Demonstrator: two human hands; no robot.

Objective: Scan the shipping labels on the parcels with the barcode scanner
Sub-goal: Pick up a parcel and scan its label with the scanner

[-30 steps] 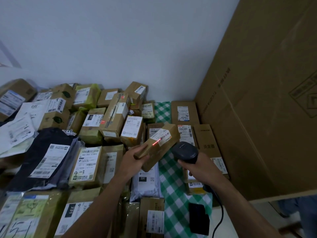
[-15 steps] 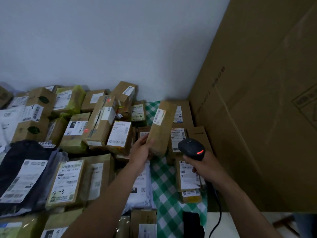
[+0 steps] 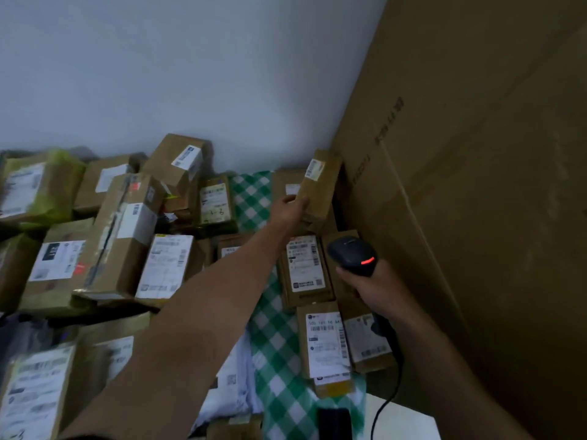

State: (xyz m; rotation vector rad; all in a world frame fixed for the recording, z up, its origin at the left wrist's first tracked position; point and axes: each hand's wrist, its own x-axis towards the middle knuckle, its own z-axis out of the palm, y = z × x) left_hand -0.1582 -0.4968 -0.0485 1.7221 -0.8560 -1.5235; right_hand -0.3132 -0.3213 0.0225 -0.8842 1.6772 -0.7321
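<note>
Brown parcel (image 3: pixel 319 188) sits gripped in left hand (image 3: pixel 290 208) fingers.

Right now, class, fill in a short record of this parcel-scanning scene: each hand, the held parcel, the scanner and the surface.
left hand: grips the small brown parcel by its lower end
right hand: holds the barcode scanner by its handle
parcel position: raised, far right, close beside the large cardboard box; contact unclear
parcel label: white label near its upper end
scanner light: red, lit on top
surface: green-and-white checked cloth, with many other labelled parcels lying around it
</note>
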